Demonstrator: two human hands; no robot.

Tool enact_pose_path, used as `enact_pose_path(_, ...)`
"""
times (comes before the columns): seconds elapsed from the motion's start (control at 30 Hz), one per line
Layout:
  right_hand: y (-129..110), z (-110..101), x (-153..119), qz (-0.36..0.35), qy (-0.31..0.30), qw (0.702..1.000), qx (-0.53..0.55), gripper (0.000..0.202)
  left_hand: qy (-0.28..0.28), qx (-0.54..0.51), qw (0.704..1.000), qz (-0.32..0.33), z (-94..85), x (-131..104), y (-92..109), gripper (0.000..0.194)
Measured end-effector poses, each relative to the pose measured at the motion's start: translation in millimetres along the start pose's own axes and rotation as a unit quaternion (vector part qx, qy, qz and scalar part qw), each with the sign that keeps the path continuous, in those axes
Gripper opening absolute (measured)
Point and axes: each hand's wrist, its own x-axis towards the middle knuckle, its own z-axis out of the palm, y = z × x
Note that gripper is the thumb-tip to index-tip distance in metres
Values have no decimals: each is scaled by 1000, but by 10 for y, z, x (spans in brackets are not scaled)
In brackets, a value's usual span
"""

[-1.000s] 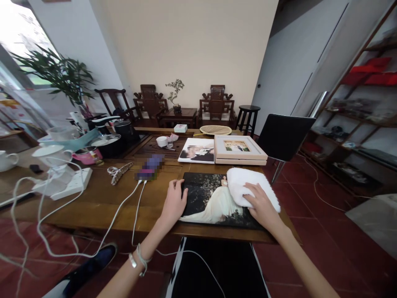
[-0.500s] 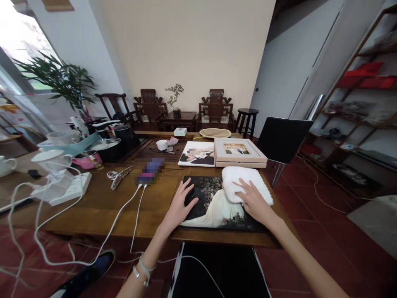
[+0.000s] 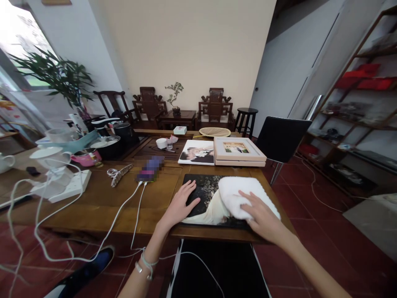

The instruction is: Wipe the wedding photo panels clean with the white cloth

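A dark photo print (image 3: 207, 194) showing a figure in a white dress lies flat at the near edge of the wooden table (image 3: 102, 203). My left hand (image 3: 181, 205) rests flat on the print's left edge, fingers spread. My right hand (image 3: 262, 215) presses down on a white folded cloth (image 3: 240, 192) that covers the right half of the print.
Behind the print lie another photo print (image 3: 198, 151) and stacked framed pictures (image 3: 238, 150). A phone (image 3: 150, 169) with white charging cables, a hair clip (image 3: 119, 173), a power strip (image 3: 66, 188), pots and cups fill the left. A black chair (image 3: 283, 136) stands right.
My right hand has slid the white cloth back toward me and leftward over the print. My left hand has stayed on the print's left edge, fingers now spread.
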Motion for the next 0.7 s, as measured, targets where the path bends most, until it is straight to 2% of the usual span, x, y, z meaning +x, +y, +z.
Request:
enact_pose_path(0.13, 422, 135, 470, 19, 6, 1000, -23, 45, 2, -3, 1000, -1, -14, -12, 22, 47)
enact_pose_path(0.23, 517, 202, 586, 24, 12, 999, -31, 47, 10, -5, 1000, -8, 2, -18, 31, 46)
enact_pose_path(0.33, 400, 208, 403, 13, 24, 999, -35, 43, 11, -6, 1000, -20, 27, -20, 28, 46)
enact_pose_path(0.43, 124, 132, 33, -5, 21, 999, -27, 39, 12, -12, 999, -27, 39, -19, 25, 47)
enact_pose_path(0.57, -260, -50, -410, -45, -14, 999, -17, 36, 11, -19, 999, -33, 32, -14, 26, 48)
enact_pose_path(0.63, -343, -121, -500, -57, -27, 998, -13, 36, 6, -18, 999, -34, 25, -11, 24, 48)
enact_pose_path(0.7, -311, -148, -472, -48, -34, 998, -5, 37, 1, -18, 999, -33, 18, -8, 22, 48)
